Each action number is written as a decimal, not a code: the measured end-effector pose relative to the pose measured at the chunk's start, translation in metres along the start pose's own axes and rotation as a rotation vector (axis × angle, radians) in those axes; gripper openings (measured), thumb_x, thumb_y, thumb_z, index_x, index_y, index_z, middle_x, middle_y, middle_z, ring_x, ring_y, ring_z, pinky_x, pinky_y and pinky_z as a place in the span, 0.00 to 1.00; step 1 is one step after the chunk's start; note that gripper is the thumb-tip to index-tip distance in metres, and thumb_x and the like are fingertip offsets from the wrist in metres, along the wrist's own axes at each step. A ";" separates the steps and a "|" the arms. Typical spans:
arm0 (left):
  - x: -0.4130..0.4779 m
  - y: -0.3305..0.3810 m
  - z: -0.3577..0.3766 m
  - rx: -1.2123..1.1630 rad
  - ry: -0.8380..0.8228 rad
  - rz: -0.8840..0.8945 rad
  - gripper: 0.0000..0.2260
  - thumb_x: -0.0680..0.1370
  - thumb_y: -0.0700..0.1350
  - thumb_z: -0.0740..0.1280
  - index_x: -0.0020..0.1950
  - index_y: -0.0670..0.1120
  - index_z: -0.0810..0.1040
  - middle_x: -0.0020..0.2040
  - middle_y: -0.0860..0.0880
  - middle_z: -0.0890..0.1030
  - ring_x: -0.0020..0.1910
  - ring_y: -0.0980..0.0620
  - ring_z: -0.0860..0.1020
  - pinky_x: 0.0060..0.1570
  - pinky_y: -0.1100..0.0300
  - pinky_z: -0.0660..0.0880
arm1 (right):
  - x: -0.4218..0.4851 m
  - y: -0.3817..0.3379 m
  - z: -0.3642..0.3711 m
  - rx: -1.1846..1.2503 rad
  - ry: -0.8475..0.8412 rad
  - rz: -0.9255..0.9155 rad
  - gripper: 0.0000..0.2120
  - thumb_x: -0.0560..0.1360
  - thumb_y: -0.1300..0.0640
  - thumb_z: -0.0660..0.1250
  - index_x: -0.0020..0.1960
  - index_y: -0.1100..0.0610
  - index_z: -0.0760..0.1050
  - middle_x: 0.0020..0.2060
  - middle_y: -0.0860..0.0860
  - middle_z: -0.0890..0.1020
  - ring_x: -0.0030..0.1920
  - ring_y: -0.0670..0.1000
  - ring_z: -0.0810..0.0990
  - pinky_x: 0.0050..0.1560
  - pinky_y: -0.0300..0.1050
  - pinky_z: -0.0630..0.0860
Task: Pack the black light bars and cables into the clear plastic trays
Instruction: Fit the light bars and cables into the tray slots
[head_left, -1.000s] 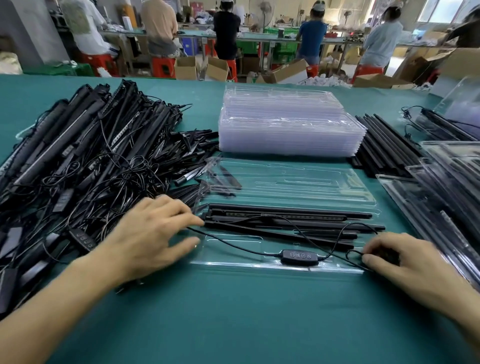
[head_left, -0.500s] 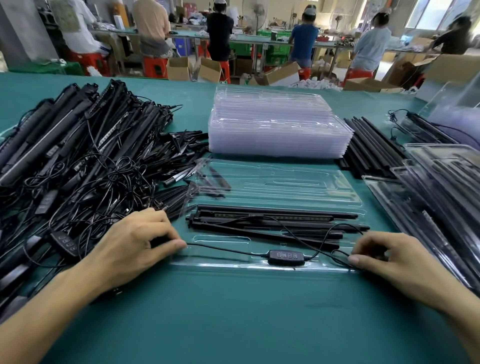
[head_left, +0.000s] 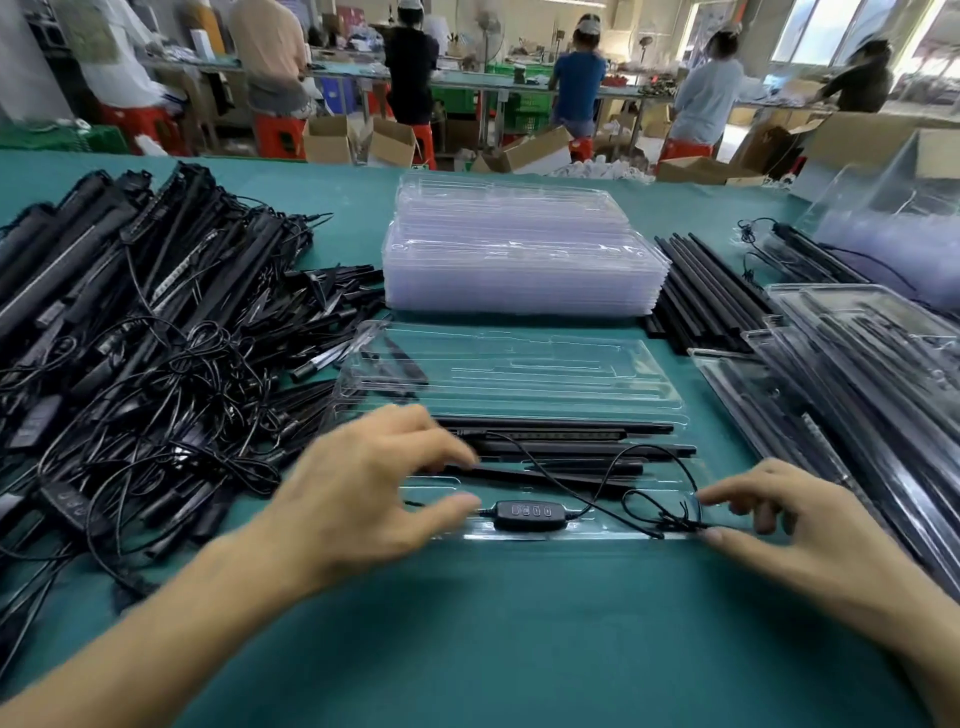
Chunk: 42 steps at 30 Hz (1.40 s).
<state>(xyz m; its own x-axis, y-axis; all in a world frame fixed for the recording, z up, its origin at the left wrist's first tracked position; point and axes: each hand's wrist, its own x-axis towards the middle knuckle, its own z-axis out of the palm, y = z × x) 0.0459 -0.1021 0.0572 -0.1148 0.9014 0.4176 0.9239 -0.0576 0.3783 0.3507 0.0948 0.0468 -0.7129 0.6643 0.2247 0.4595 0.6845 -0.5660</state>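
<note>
An open clear plastic tray (head_left: 519, 364) lies in front of me on the green table. Black light bars (head_left: 571, 447) sit in its near half, with a cable and its black controller (head_left: 530, 515) along the front edge. My left hand (head_left: 363, 488) hovers over the tray's left end, fingers spread and relaxed, holding nothing. My right hand (head_left: 779, 519) is at the tray's right front corner, thumb and forefinger pinching the looped cable end (head_left: 670, 522).
A big tangle of black light bars and cables (head_left: 145, 353) fills the left. A stack of empty clear trays (head_left: 519, 260) stands behind. Loose black rods (head_left: 706, 291) and packed trays (head_left: 857, 374) lie at right. People work at benches beyond the table.
My left hand has lifted off the table and moved right over the tray's left end. The right hand stays at the cable end, its fingers now spread around the loop.
</note>
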 end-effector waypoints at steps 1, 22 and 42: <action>0.005 0.013 0.008 -0.012 -0.018 0.073 0.20 0.73 0.66 0.66 0.59 0.59 0.81 0.47 0.60 0.76 0.45 0.61 0.76 0.47 0.63 0.75 | 0.001 0.001 0.000 -0.012 -0.011 0.019 0.13 0.66 0.60 0.79 0.43 0.44 0.83 0.35 0.46 0.80 0.38 0.47 0.77 0.41 0.32 0.70; 0.071 0.067 0.097 0.311 -0.254 0.041 0.12 0.85 0.48 0.57 0.56 0.43 0.78 0.52 0.45 0.74 0.52 0.45 0.74 0.38 0.53 0.70 | 0.036 -0.012 0.003 -0.120 -0.215 0.216 0.40 0.69 0.55 0.78 0.72 0.39 0.61 0.32 0.46 0.82 0.32 0.39 0.77 0.39 0.31 0.71; 0.061 0.093 0.105 0.480 -0.240 0.018 0.08 0.69 0.55 0.76 0.36 0.53 0.82 0.34 0.53 0.78 0.31 0.55 0.79 0.23 0.63 0.67 | 0.041 -0.015 0.035 -0.026 -0.015 0.195 0.10 0.73 0.43 0.68 0.52 0.44 0.80 0.41 0.51 0.76 0.41 0.45 0.75 0.42 0.30 0.66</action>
<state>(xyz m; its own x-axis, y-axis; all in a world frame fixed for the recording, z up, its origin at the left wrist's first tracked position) 0.1629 -0.0072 0.0307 -0.0627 0.9781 0.1987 0.9944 0.0781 -0.0706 0.2960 0.1013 0.0370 -0.6167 0.7808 0.1003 0.6035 0.5508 -0.5766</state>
